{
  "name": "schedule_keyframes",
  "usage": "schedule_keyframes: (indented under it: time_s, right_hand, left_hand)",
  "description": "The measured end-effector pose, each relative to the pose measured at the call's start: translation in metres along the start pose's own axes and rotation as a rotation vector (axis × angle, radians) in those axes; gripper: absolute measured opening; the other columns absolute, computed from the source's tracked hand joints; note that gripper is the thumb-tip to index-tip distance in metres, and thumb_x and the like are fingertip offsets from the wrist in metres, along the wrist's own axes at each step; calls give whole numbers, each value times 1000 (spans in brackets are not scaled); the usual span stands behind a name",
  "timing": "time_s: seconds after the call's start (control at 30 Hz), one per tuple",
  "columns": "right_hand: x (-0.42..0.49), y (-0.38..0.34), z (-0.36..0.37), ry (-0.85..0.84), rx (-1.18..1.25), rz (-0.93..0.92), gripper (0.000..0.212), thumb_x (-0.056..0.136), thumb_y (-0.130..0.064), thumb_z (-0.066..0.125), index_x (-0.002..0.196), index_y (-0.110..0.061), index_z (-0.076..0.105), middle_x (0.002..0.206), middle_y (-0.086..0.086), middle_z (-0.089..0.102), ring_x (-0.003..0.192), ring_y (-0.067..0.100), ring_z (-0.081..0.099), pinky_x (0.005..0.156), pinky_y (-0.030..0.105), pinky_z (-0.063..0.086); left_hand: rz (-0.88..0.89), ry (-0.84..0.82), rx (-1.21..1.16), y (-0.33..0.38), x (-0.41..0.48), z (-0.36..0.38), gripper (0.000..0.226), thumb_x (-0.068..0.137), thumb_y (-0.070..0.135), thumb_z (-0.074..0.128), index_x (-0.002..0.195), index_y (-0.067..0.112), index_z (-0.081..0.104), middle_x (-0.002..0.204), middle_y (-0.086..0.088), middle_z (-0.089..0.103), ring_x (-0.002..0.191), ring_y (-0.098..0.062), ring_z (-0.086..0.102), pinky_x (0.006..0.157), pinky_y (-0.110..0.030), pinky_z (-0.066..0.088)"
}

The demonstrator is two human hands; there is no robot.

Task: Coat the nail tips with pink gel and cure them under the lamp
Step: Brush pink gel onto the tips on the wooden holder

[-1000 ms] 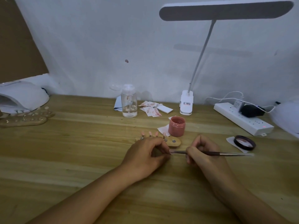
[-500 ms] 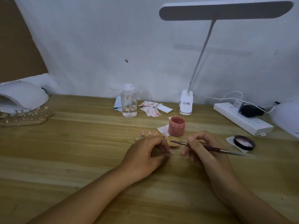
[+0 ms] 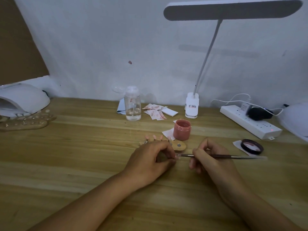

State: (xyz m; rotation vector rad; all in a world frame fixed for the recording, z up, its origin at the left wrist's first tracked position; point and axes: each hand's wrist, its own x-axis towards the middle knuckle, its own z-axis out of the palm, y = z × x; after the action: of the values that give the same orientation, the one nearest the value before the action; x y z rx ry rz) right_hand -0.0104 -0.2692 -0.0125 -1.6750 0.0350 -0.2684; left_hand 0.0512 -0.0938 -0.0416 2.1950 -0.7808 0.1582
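My left hand (image 3: 150, 158) rests on the table with its fingers curled, pinching a small nail tip (image 3: 177, 157) at its fingertips. My right hand (image 3: 208, 157) grips a thin brush (image 3: 233, 157), held level, its bristle end touching that tip. Just behind my left hand lies a wooden holder (image 3: 179, 145) with several pink nail tips (image 3: 154, 137) standing on it. An open jar of pink gel (image 3: 182, 129) stands behind the holder. The jar's dark lid (image 3: 252, 146) lies to the right. The white curing lamp (image 3: 21, 99) sits at the far left edge.
A clear pump bottle (image 3: 133, 104), stained paper scraps (image 3: 155, 111) and a desk lamp base (image 3: 192, 105) line the wall. A white power strip (image 3: 250, 121) with a plug lies at the right. Another wooden holder with tips (image 3: 25, 121) lies in front of the curing lamp.
My right hand lifted the brush tip up toward the jar and holder, then brought it back down to the nail tip in my left hand. My left hand stayed put.
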Motion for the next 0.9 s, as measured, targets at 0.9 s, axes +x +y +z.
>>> schedule_keyframes:
  time_s: [0.9]
  right_hand:
    - [-3, 2, -2, -22, -45, -92, 7, 91, -4, 59, 94, -10, 60, 65, 6, 68, 56, 6, 52, 58, 18, 41]
  left_hand:
    - [22, 30, -1, 0, -1, 0, 16, 84, 33, 74, 80, 34, 59, 86, 19, 62, 67, 8, 51, 61, -21, 35]
